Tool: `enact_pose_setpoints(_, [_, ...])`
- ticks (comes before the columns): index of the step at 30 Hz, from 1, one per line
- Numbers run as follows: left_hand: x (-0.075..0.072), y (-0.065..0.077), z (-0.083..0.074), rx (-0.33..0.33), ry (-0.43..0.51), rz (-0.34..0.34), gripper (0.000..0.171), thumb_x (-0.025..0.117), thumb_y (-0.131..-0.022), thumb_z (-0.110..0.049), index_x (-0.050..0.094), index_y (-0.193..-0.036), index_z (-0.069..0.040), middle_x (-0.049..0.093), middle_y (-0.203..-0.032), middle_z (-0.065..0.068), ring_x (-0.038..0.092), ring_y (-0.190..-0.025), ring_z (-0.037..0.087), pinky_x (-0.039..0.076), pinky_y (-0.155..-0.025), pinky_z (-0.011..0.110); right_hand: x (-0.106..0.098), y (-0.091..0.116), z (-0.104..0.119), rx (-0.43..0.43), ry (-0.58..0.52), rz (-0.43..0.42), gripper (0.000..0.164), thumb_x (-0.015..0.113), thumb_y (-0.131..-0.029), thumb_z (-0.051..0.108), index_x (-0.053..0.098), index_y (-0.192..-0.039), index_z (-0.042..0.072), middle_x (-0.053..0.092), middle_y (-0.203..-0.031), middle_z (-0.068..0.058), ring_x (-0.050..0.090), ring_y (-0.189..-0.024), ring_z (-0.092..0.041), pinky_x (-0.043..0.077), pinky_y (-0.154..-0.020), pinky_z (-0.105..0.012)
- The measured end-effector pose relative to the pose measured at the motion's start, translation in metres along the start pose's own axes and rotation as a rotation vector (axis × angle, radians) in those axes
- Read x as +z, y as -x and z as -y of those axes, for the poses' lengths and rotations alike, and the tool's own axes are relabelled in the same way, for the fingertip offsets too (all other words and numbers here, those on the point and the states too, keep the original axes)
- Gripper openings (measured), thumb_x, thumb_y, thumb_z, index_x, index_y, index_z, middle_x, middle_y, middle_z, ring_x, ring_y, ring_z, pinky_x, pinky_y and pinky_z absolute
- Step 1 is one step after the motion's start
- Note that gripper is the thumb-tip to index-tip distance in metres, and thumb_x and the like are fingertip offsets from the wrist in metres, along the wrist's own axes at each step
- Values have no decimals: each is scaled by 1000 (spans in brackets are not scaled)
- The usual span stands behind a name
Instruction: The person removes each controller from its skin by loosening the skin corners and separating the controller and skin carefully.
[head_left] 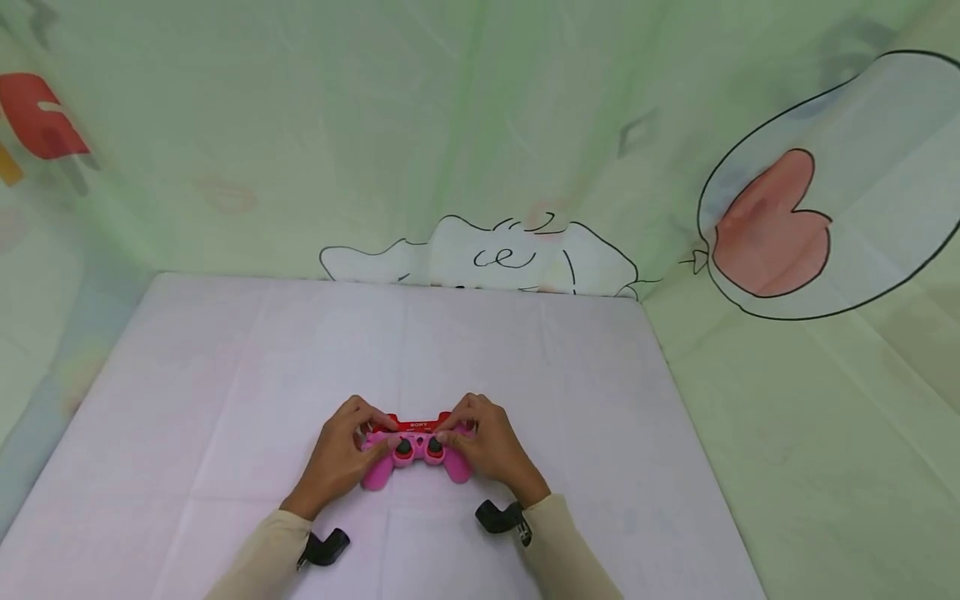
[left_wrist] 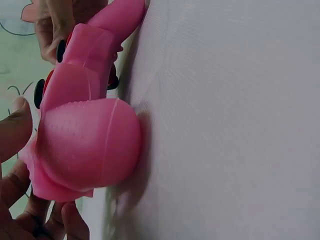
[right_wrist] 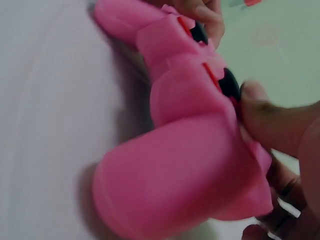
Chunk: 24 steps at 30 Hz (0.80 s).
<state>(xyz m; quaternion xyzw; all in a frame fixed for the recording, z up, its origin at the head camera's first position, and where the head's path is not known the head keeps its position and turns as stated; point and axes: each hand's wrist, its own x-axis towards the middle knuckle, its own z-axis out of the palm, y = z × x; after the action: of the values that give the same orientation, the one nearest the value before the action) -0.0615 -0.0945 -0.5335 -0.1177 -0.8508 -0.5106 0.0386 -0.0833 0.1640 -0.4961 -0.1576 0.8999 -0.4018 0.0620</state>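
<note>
A red game controller (head_left: 418, 426) marked SONY sits partly inside a pink silicone cover (head_left: 377, 477), low over the white table. Its upper strip shows bare red, while pink wraps both handles and rings the two black thumbsticks (head_left: 434, 448). My left hand (head_left: 337, 454) grips the controller's left side, thumb on the face and fingers at the top edge. On the other side, my right hand (head_left: 489, 440) pinches the cover near the right thumbstick. Seen from the right wrist, the right thumb (right_wrist: 260, 107) lies beside a stick. The rounded cover handle (left_wrist: 90, 142) fills the left wrist view.
A white cloth with fold lines covers the table (head_left: 225, 367). Green printed curtain (head_left: 375, 125) encloses it at the back and sides. Black wrist cameras (head_left: 327, 547) stick out from both sleeves.
</note>
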Motion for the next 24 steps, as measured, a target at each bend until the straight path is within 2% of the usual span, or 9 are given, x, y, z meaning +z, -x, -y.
enact_pose_setpoints(6, [0, -7, -7, 2, -92, 35, 19, 89, -87, -35, 76, -99, -29, 54, -87, -13, 47, -87, 9, 43, -77, 27, -6, -10, 14, 8, 72, 132, 8, 80, -96, 20, 76, -90, 15, 63, -90, 3, 53, -91, -15, 43, -78, -28])
enact_pose_setpoints(13, [-3, -12, -13, -23, -92, 116, 17, 89, -87, -36, 75, -96, -31, 56, -91, -14, 48, -92, 8, 44, -81, 29, -15, -17, 34, 32, 183, 263, 12, 79, -97, 20, 74, -89, 12, 57, -84, 1, 49, -87, -15, 42, -75, -28])
enact_pose_setpoints(17, [-3, -14, -14, -30, -101, 138, 18, 90, -85, -36, 74, -92, -31, 57, -91, -12, 48, -93, 10, 44, -81, 29, -13, -21, 39, 45, 212, 280, 14, 76, -99, 17, 73, -89, 8, 56, -83, 0, 48, -86, -16, 41, -72, -29])
enact_pose_setpoints(24, [-1, -16, -13, -24, -159, 156, 24, 93, -82, -34, 71, -91, -31, 54, -90, -13, 46, -93, 8, 45, -79, 28, -4, -20, 40, 132, 169, 231, 19, 70, -103, 21, 72, -89, 8, 52, -83, -3, 45, -88, -19, 37, -71, -30])
